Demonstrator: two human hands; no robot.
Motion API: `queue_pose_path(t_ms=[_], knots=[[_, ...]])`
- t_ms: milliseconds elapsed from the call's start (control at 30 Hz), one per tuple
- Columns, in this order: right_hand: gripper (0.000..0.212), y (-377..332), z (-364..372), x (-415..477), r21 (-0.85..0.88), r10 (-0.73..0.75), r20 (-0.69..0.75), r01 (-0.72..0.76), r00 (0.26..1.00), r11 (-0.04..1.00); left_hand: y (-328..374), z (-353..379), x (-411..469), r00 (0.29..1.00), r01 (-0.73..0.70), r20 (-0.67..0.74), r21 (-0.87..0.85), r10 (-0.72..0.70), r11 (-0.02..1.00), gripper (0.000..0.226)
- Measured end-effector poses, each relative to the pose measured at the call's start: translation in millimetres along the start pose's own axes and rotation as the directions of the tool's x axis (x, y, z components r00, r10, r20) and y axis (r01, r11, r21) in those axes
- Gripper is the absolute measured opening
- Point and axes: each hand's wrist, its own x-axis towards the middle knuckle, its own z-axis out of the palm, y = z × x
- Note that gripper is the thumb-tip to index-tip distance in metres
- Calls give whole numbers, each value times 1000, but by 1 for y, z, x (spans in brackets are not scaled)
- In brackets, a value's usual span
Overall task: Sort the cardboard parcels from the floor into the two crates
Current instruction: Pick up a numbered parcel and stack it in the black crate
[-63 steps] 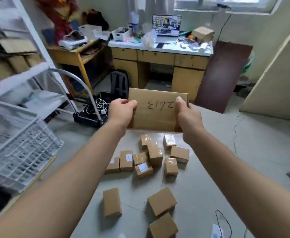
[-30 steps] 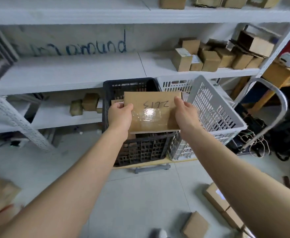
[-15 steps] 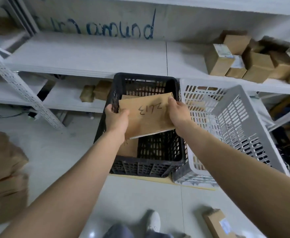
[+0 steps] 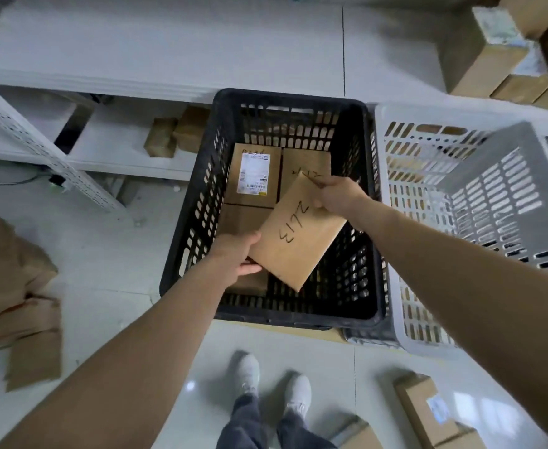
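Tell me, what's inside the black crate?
The black crate holds flat cardboard parcels: one with a white label, one with handwriting. The held parcel and both hands cover whatever lies beneath.

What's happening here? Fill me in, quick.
A person is sorting parcels. Both hands, left and right, hold a flat cardboard parcel with a number written on it, tilted inside the black crate. A few parcels already lie on the crate's bottom, one with a printed label. The white crate stands beside it, and more parcels wait on the floor.
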Motion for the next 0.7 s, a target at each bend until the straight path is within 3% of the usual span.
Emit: queue_pose_path(t_ms=[100,167,267,433,700], knots=[[71,10,9,19,-61,46,63,-42,997,997,-11,5,11,985,96,141,34,-100,995,24],[82,27,18,47,-115,65,56,-58,996,992,-17,9,18,970,136,197,45,-142,990,28],[68,23,23,36,-206,50,3,-48,999,977,-17,12,29,958,169,231,32,-171,985,32],[56,32,21,48,-177,54,-50,-63,997,982,-8,13,38,946,192,244,105,-213,976,27],[73,42,34,59,-323,80,17,-70,997,944,-22,27,46,930,273,236,70,-282,960,50]])
